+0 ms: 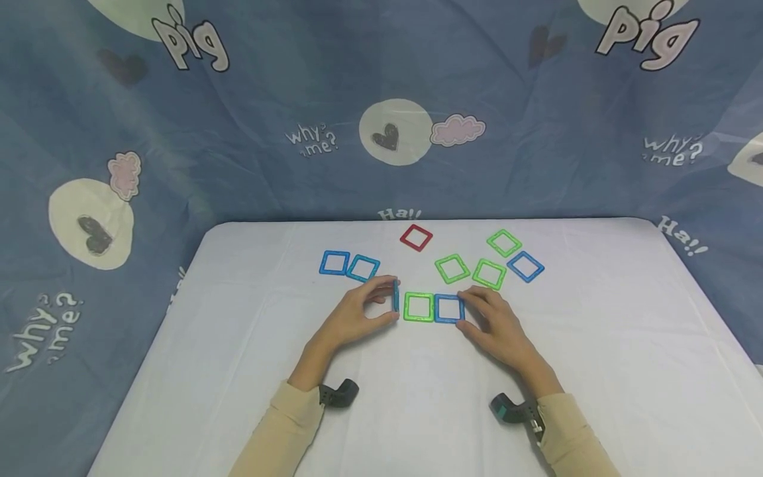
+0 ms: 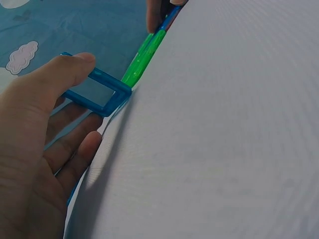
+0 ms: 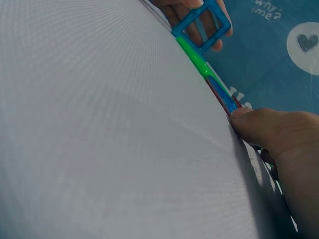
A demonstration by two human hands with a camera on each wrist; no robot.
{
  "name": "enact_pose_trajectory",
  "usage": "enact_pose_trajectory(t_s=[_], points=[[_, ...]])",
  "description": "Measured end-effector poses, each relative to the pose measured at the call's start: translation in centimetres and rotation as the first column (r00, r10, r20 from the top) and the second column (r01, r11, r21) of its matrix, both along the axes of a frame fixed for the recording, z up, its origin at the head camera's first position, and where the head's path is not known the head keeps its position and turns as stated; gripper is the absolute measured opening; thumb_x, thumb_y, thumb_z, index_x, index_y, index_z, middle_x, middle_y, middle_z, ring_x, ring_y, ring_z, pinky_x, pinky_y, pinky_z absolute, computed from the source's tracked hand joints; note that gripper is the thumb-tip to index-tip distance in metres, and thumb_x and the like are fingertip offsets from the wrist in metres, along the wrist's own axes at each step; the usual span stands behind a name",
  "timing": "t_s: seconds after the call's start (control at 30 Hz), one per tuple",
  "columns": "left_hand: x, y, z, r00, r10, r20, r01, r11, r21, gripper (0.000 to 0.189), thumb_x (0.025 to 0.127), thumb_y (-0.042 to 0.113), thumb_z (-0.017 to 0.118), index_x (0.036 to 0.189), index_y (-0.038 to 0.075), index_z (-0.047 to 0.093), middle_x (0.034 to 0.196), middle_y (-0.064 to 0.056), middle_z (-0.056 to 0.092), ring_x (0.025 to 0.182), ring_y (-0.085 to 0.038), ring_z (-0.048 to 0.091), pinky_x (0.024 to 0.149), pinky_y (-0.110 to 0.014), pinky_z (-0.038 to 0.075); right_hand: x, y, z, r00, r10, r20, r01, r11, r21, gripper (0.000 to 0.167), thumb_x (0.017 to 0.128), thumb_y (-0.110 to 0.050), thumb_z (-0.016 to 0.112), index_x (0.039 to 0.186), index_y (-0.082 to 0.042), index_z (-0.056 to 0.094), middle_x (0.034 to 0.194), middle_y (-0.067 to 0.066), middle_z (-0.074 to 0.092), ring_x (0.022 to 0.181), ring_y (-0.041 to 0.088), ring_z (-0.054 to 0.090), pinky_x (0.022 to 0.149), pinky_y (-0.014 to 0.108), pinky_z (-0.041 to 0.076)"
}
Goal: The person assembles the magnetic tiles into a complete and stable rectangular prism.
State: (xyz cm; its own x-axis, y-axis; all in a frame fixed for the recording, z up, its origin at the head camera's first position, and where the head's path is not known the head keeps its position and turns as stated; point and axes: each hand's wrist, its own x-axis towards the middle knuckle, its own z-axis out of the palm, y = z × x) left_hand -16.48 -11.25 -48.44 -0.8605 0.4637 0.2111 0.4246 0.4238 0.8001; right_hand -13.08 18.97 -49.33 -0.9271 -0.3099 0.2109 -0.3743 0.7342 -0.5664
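My left hand (image 1: pixel 360 315) pinches a blue square magnetic tile (image 1: pixel 396 295) between thumb and fingers, holding it upright on edge. In the left wrist view this open-framed tile (image 2: pixel 107 94) stands tilted at the end of a green tile (image 2: pixel 144 59). On the table, the green square tile (image 1: pixel 419 307) lies flat, side by side with another blue tile (image 1: pixel 450 309). My right hand (image 1: pixel 497 324) grips that blue tile at its right corners with thumb and forefinger. A thin strip of red (image 3: pixel 218 92) shows along the blue tile in the right wrist view; what it belongs to is unclear.
Behind the left hand lie two blue tiles (image 1: pixel 334 262). A red tile (image 1: pixel 416 237) lies at the back. Further right are several green tiles (image 1: pixel 452 268) and a blue one (image 1: pixel 525 266). A white cloth (image 1: pixel 417 411) covers the table, with a blue printed curtain (image 1: pixel 268 79) behind.
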Motion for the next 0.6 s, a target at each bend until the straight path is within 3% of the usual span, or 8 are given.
enact_pose_trajectory(t_s=[0.43,0.6], points=[[0.03,0.42,0.01,1.000,-0.011,0.000,0.011,0.999,-0.033,0.064,0.084,0.031,0.071,0.139,0.016,0.043,0.136,0.002,0.055,0.124,-0.011,0.053,0.099,-0.023,0.048,0.07,-0.02,0.02,1.000,0.006,-0.005,-0.006,1.000,-0.005,0.056,0.085,-0.035,0.069,0.135,-0.016,0.051,0.137,0.004,0.046,0.133,0.027,0.039,0.112,0.048,0.032],[0.07,0.56,-0.06,1.000,0.001,0.012,0.000,0.999,-0.041,0.064,0.084,0.034,0.071,0.139,0.020,0.042,0.137,0.005,0.054,0.125,-0.009,0.052,0.099,-0.022,0.048,0.02,0.03,-0.04,1.000,0.005,-0.008,-0.005,1.000,-0.007,0.056,0.085,-0.034,0.069,0.135,-0.016,0.051,0.137,0.004,0.046,0.132,0.026,0.040,0.112,0.047,0.032]])
